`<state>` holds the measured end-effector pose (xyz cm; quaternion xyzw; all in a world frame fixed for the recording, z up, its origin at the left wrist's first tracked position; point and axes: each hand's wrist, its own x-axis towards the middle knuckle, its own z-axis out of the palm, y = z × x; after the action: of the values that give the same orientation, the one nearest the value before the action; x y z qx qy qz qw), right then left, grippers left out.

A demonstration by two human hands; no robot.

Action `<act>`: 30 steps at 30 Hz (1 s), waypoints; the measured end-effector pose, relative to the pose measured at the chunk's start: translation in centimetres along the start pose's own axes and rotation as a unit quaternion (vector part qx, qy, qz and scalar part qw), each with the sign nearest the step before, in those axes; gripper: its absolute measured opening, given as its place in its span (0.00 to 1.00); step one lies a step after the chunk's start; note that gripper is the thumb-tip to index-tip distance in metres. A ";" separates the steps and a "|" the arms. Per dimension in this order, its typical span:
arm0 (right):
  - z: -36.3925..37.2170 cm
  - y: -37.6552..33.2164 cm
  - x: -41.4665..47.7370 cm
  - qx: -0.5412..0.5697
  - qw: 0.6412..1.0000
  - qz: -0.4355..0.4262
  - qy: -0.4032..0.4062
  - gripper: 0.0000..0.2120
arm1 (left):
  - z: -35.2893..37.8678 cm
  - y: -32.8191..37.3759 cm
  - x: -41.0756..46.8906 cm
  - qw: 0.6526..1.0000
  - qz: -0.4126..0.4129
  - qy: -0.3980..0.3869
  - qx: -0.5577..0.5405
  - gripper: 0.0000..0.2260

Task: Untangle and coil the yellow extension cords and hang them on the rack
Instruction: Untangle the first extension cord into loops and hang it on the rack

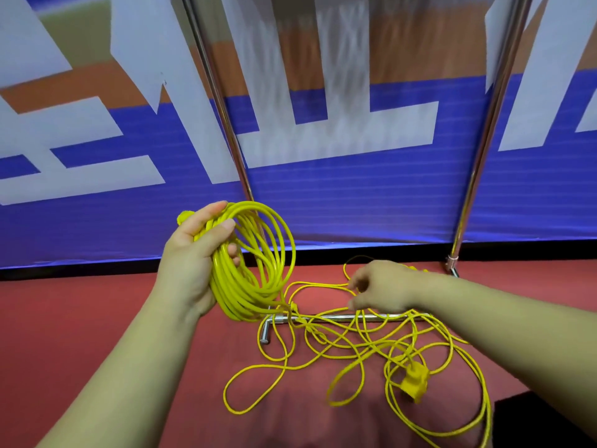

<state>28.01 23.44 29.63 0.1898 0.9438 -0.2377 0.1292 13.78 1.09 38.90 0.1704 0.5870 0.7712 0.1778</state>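
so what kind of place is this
Probably an indoor sports or event hall: a red floor, a big blue printed banner behind, and a chrome rack standing in front.

Bright, even indoor light; wide-angle view, smeared in places.
Light falls from above: thin glare streaks run down the chrome poles (223,108), and a soft shadow pools on the floor (97,312) near the bottom edge. The banner (323,189) blurs toward the top, its lines bowed. The right hand (378,287) is slightly blurred, the cord (255,253) crisp.
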 end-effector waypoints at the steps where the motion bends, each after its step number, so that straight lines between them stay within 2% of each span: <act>1: 0.7 -0.8 0.1 0.063 0.998 -0.026 -0.002 0.24 | 0.1 0.2 -0.1 1.000 0.004 -0.003 -0.010 0.13; 4: 3.5 -2.4 0.9 0.142 0.987 -0.064 -0.036 0.28 | 0.5 0.9 -0.7 0.999 0.010 -0.018 -0.032 0.12; 7: 5.6 -3.0 2.0 0.175 0.981 -0.085 -0.024 0.33 | 0.7 1.5 -1.4 0.998 0.012 -0.037 -0.048 0.11; 9: 6.4 -3.3 2.3 0.178 0.979 -0.099 -0.011 0.32 | 0.6 1.7 -1.8 0.997 0.012 -0.048 -0.060 0.11; 12: 7.5 -4.0 2.9 0.175 0.977 -0.123 0.010 0.20 | 0.0 2.0 -2.0 0.995 0.008 -0.061 -0.079 0.11; 14: 8.4 -4.2 3.3 0.199 0.971 -0.134 -0.003 0.09 | -0.6 2.2 -2.0 0.993 0.000 -0.068 -0.097 0.10; 15: 9.0 -4.0 3.5 0.200 0.970 -0.136 -0.021 0.07 | -0.9 2.3 -1.9 0.992 -0.005 -0.069 -0.108 0.10; 20: 10.3 -0.1 3.4 0.120 0.983 -0.089 -0.105 0.17 | -3.2 2.5 -1.4 0.984 -0.028 -0.058 -0.164 0.09; 24: 8.0 2.0 3.2 0.176 0.975 -0.037 -0.128 0.16 | -4.9 2.2 -1.4 0.990 -0.033 -0.049 -0.127 0.09; 27: 5.2 1.2 3.2 0.339 0.939 0.014 -0.048 0.18 | -5.1 1.4 -1.7 0.997 -0.022 -0.061 -0.032 0.09; 30: 2.2 -1.0 2.5 0.511 0.856 0.077 0.022 0.11 | -4.8 0.2 -1.9 0.992 -0.009 -0.086 0.088 0.10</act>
<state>25.72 22.25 27.29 0.3066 0.6742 -0.6717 0.0114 13.21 -3.89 37.79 0.2455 0.6367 0.6976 0.2184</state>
